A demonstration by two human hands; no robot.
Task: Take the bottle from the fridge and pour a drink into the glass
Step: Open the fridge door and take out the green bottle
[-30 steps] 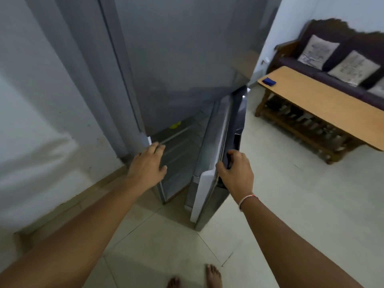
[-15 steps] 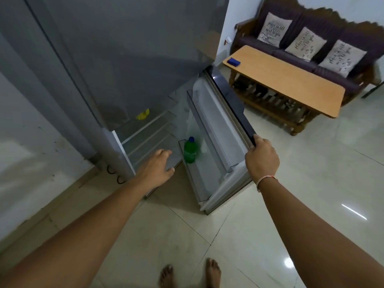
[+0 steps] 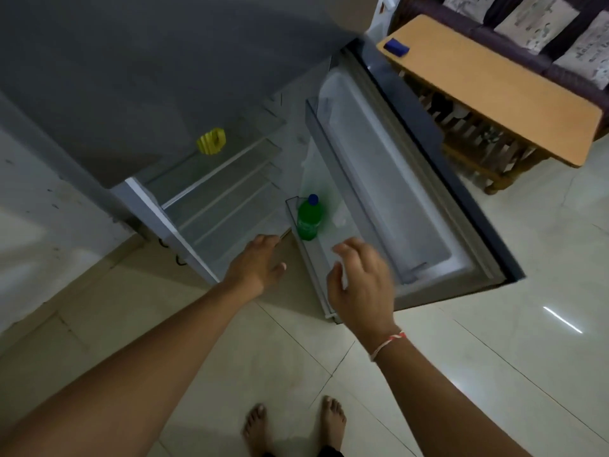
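Note:
The grey fridge (image 3: 158,77) stands with its lower door (image 3: 415,179) swung wide to the right. A green bottle (image 3: 309,219) with a blue cap stands upright in the door's bottom rack. My right hand (image 3: 361,278) hovers open just below and right of the bottle, fingers curved, not touching it. My left hand (image 3: 257,265) is open in front of the fridge's bottom shelves, left of the bottle. No glass is in view.
A yellow object (image 3: 211,141) sits on an upper fridge shelf. A long wooden table (image 3: 501,90) with a small blue item (image 3: 397,47) stands behind the door, with a dark sofa and cushions (image 3: 534,14) beyond. My bare feet stand on pale floor tiles (image 3: 494,357).
The fridge door has swung fully open. My right hand let go of the door edge and moved left toward the bottle. My left hand stayed in front of the shelves.

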